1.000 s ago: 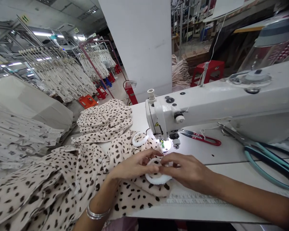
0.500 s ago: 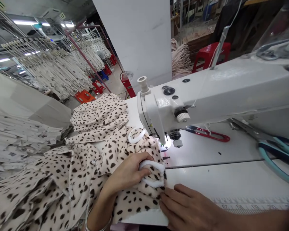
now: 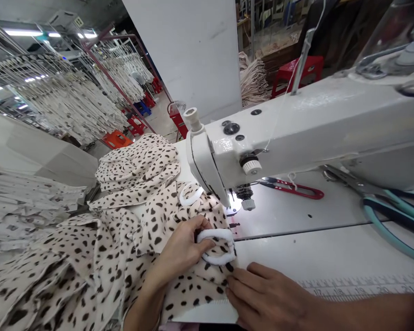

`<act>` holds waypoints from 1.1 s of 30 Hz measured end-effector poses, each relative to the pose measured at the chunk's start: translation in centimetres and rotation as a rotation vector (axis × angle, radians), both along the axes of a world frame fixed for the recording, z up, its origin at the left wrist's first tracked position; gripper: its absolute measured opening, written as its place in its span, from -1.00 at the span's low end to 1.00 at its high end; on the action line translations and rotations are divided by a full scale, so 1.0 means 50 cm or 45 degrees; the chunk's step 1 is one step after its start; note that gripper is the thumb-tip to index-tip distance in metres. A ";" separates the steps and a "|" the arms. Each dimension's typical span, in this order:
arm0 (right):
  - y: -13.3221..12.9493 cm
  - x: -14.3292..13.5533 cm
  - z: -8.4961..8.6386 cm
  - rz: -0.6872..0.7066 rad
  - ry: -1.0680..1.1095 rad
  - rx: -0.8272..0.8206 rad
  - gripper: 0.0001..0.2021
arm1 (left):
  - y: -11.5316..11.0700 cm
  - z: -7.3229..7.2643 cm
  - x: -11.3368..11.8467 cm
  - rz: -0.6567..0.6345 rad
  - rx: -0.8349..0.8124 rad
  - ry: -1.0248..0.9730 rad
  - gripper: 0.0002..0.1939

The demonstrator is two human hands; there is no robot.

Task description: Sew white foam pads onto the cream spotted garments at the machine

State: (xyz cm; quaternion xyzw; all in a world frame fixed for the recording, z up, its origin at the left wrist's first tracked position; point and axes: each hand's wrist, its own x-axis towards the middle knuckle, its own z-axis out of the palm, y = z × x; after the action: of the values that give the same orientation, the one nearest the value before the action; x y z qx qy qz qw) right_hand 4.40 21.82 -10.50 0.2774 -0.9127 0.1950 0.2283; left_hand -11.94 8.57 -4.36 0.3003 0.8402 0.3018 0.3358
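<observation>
Now, head view: the left hand has its grip curled around a white ring threaded with spotted fabric, at seven o'clock from the sewing machine needle, probably to bunch the cloth. The right hand lies flat with fingers loose, pinning the hem to the table. A second ring waits at eleven o'clock. No containers show.
</observation>
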 end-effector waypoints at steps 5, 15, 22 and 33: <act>0.004 -0.002 -0.004 0.021 -0.008 0.003 -0.81 | 0.002 -0.002 0.006 0.031 0.022 0.032 -0.94; -0.010 -0.005 -0.023 -0.033 0.053 -0.054 -0.87 | -0.013 -0.027 0.034 -0.373 0.137 0.736 -0.73; -0.014 -0.008 -0.032 -0.032 0.147 -0.125 -0.85 | -0.023 -0.040 0.074 -0.506 0.065 1.242 -0.69; 0.111 -0.020 0.039 -0.343 0.140 0.033 -0.74 | -0.042 -0.058 0.078 -0.555 0.382 0.995 -0.63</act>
State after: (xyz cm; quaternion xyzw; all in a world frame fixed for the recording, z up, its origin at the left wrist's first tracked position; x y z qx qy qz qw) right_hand 3.39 27.37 -8.56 0.1655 -0.9302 0.1352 0.2984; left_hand -8.06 6.47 -7.24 0.6061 0.7681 0.2066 0.0028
